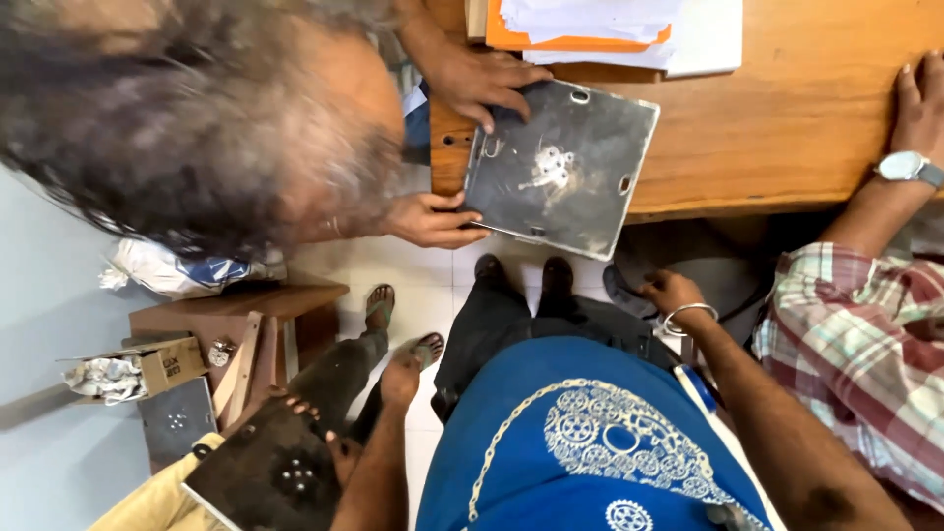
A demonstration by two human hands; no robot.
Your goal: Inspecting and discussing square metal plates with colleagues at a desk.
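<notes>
My left forearm comes up from the bottom edge. My left hand [336, 450] seems to grip the corner of a dark square metal plate [261, 477] with small bolts at its middle; fingertips curl over its top edge. My right hand [674, 292], with a metal bangle on the wrist, hangs loosely curled and holds nothing, just below the table edge. A grey-haired person at the upper left holds a scuffed grey metal plate [560, 167] with both hands [433, 221], against the wooden table [787, 118].
A person in a checked shirt [855, 344] stands at the right, with a watch-wearing hand [919, 98] on the table. Papers and an orange folder [590, 29] lie at the table's far edge. A low wooden stand [246, 315] with a small carton [167, 364] is at the left. Sandalled feet [379, 305] rest on the tiled floor.
</notes>
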